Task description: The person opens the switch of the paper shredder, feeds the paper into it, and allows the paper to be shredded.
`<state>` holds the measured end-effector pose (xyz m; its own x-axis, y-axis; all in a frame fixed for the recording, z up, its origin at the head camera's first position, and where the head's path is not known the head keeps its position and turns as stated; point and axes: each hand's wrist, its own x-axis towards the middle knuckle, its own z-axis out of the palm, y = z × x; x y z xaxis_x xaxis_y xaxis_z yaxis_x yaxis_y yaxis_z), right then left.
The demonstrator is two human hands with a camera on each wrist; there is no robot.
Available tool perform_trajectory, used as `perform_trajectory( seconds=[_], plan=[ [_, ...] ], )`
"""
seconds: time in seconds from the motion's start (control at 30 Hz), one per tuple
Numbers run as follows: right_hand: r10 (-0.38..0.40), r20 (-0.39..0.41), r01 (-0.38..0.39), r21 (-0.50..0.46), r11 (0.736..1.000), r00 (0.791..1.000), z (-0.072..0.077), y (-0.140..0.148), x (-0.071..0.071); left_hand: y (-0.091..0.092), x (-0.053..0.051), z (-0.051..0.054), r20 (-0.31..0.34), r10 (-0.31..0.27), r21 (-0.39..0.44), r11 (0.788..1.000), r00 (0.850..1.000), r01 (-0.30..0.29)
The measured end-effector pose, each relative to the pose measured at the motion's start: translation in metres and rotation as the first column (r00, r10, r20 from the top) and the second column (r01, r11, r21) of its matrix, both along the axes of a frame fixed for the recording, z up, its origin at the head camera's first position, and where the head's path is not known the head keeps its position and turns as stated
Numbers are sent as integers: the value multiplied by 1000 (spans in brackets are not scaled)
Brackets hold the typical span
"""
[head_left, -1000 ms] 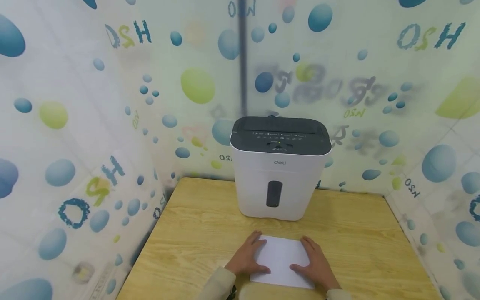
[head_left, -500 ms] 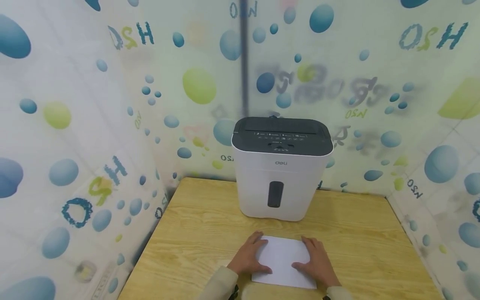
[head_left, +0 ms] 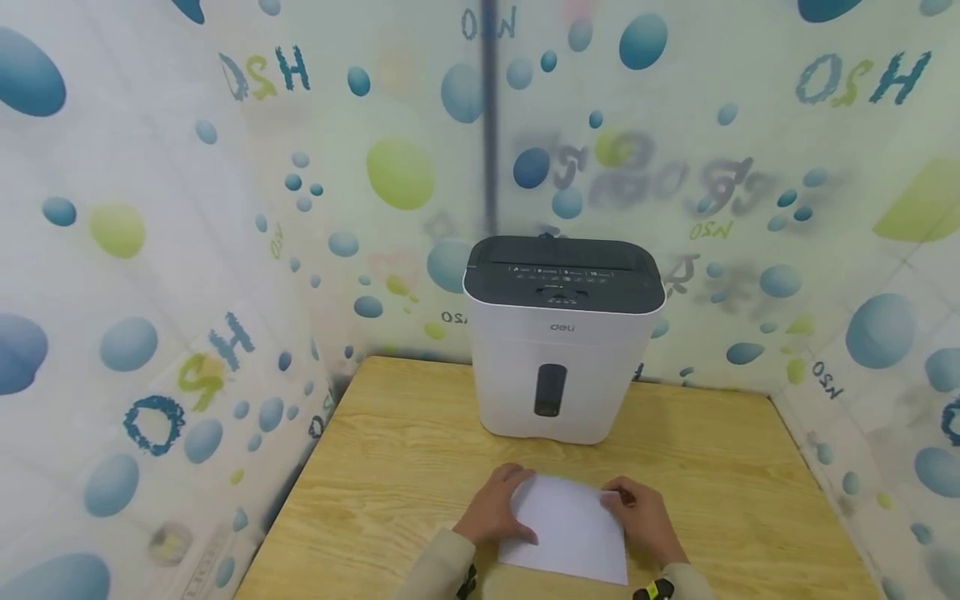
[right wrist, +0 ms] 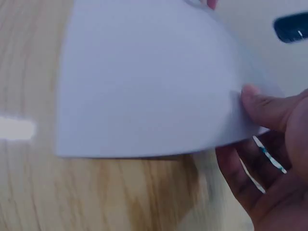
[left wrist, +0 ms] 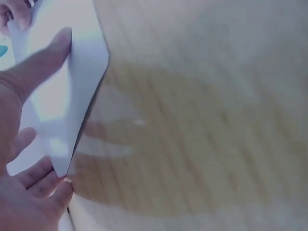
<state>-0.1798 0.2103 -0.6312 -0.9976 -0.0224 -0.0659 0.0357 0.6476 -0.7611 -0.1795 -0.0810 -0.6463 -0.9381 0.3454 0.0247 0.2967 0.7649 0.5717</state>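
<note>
A sheet of white paper [head_left: 570,529] lies on the wooden table in front of a paper shredder [head_left: 555,375], its far edge bowed up off the wood. My left hand [head_left: 493,507] holds its left side; in the left wrist view the thumb [left wrist: 48,57] lies over the sheet and the fingers [left wrist: 41,180] are at its edge. At the far right corner my right hand [head_left: 647,518] pinches the paper, thumb on top and fingers below, as the right wrist view shows. Whether it is one sheet or a few cannot be told.
The shredder has a white body, a dark top with a slot and a dark window in front. It stands at the back of the table [head_left: 397,442], close to the wall. Patterned walls [head_left: 405,317] enclose the table at the back and both sides.
The right thumb has moved from the paper's face to its far right corner, which it now pinches. The far edge has lifted and curved. The left hand's thumb has shifted slightly.
</note>
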Motion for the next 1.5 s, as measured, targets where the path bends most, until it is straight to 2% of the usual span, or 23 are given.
perform_trajectory(
  seconds=[0.2,0.37,0.5,0.6,0.9,1.1,1.23,1.33,1.5],
  plan=[
    [-9,-31,7,-87,996,999,0,6,1,-8,-13,3,-12,63,72,996,998,-62],
    [-9,-2,8,-151,989,1000,-1,9,-1,-18,-23,4,13,29,170,985,999,-31],
    [-13,32,17,-126,992,999,1,12,-3,-25,-26,6,-5,-15,252,968,1000,16],
    [-19,56,26,-119,993,998,4,12,-4,-29,-25,11,4,-24,304,952,1000,21],
    [-26,112,56,-278,959,993,20,13,-11,-30,-29,33,11,34,387,921,999,-35],
    [-37,105,67,-294,953,994,39,12,-19,-31,-34,45,60,81,425,900,995,-99],
    [-31,112,61,-281,958,993,52,11,-22,-33,-37,53,48,96,446,889,994,-108],
    [-19,115,52,-291,955,993,61,10,-24,-36,-39,62,49,105,464,878,993,-115],
    [7,106,25,-305,952,994,79,8,-32,-41,-45,83,47,106,466,877,993,-115]
  ],
)
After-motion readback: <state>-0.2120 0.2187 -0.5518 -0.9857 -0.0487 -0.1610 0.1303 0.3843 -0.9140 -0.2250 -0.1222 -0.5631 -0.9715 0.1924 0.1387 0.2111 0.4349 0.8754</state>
